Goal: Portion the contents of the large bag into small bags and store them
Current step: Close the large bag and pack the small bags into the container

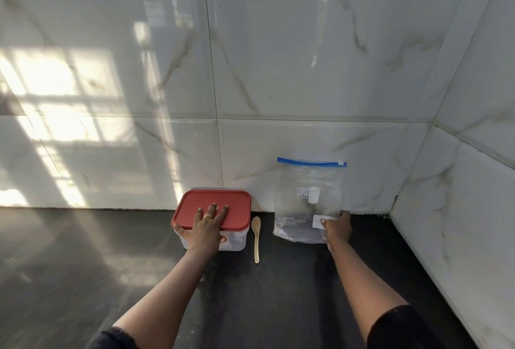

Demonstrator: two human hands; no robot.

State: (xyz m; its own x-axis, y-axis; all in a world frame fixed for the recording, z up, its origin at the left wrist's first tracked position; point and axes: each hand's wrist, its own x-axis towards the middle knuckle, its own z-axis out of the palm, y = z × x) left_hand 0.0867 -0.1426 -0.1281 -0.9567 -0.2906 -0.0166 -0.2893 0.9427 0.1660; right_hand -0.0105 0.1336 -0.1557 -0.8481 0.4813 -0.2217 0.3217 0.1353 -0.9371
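Pinching the limp, probably light zip bag (308, 198) by its lower corner with my right hand (338, 227), left hand (204, 233) fingers (213, 209) spread flat on the red-lidded container (237, 209).

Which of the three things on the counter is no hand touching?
The wooden spoon, lying between the other two. The left hand rests on the red-lidded box; the right hand pinches the zip bag.
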